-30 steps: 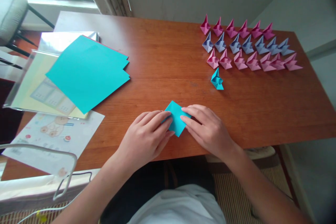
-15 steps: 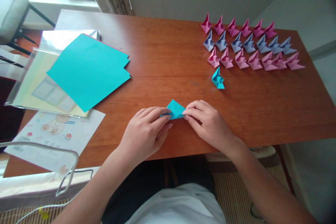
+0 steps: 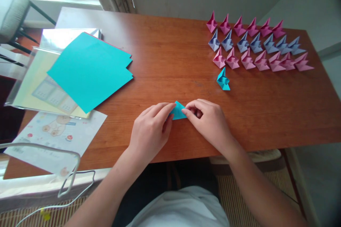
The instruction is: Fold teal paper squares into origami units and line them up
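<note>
Between my hands, near the table's front edge, is a small folded piece of turquoise origami paper (image 3: 179, 112). My left hand (image 3: 153, 126) pinches its left side, covering that end. The right corner is pinched between the thumb and fingers of my right hand (image 3: 209, 120). Beyond my right hand stands a finished turquoise origami piece (image 3: 223, 79) with a raised point. Behind it are rows of similar folded pieces: light pink (image 3: 247, 59), lavender (image 3: 256, 44) and dark pink (image 3: 252, 27).
Large turquoise sheets (image 3: 90, 69) lie at the left on a clear plastic packet (image 3: 22, 88). A printed sheet with a bear (image 3: 87, 131) overlaps the front left. A metal rod frame (image 3: 64, 151) juts in there. The wooden table (image 3: 165, 53) ends at a wall.
The folded paper's visible part has narrowed and its right corner has been folded in. My right thumb has shifted onto its near face, and my left fingers have moved up along it.
</note>
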The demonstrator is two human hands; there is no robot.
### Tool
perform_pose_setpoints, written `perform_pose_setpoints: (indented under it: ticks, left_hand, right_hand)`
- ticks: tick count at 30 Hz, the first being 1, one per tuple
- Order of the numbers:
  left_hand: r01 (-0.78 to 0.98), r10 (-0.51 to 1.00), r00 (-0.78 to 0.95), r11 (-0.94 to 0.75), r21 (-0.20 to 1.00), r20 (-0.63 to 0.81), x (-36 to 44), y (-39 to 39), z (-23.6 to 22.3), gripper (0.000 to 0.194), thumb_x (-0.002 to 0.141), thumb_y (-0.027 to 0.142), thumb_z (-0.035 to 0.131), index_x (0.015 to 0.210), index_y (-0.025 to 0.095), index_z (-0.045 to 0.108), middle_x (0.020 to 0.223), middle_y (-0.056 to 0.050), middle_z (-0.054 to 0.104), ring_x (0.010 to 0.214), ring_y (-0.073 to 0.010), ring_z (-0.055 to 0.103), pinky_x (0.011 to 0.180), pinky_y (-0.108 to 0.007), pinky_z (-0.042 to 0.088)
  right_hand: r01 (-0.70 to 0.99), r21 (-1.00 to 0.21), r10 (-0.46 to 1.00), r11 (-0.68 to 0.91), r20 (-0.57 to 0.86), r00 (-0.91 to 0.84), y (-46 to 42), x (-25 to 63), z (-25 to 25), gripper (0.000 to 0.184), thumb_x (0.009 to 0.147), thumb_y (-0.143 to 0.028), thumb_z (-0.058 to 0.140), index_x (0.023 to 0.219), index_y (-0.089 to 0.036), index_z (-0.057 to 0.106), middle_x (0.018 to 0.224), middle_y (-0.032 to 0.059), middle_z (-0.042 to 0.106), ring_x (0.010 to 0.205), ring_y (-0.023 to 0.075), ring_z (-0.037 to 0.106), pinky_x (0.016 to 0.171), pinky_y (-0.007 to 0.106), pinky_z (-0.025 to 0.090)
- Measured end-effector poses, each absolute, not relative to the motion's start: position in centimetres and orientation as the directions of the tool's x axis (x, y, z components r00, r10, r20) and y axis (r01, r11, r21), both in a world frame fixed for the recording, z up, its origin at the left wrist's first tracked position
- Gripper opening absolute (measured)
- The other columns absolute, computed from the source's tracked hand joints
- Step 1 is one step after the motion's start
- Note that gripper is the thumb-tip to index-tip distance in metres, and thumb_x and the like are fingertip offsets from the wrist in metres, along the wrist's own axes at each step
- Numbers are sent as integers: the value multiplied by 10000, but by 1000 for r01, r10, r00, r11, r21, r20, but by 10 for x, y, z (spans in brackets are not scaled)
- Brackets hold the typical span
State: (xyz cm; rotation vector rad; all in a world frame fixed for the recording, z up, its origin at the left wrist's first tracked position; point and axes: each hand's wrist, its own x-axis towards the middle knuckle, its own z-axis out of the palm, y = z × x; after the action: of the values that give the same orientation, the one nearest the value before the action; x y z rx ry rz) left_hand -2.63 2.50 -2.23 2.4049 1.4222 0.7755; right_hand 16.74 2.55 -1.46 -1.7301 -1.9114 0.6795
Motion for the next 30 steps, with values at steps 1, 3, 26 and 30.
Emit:
perform_pose_setpoints:
  ticks: [1,3,26,30]
  left_hand:
    - [739,866,382,-497,456,324,-26,25,-23,242,982,186,558,1188,182,684,1136,-63,774,987,-217,731,874,-326,575]
    - [738,864,382,-498,454,327,-25,23,-22,233,984,183,558,1179,184,685,1146,-62,772,999,-216,727,884,-333,577]
    - [693,883,389,-469,547,264,-22,20,-15,252,957,146,549,1183,156,659,1199,-97,745,1041,-249,689,923,-401,594]
    - [697,883,398,-468,544,249,-23,23,-13,266,945,135,546,1185,166,655,1207,-94,745,1049,-249,697,932,-401,596]
  right_hand:
    - [765,-640,996,73,15,-82,26,166,-15,159,915,-282,710,776,-209,682,718,-11,661,686,150,583,646,283,400]
    - [773,-632,998,56,14,-60,27,165,-15,171,914,-292,710,767,-210,680,710,-15,657,674,145,572,638,284,388]
    - [821,-571,1000,15,14,-9,27,155,-15,199,926,-263,670,737,-218,625,729,0,658,702,163,587,649,295,385]
    - [823,-568,1000,19,29,-4,28,154,-16,197,928,-260,662,739,-220,626,744,4,668,700,162,582,645,294,382]
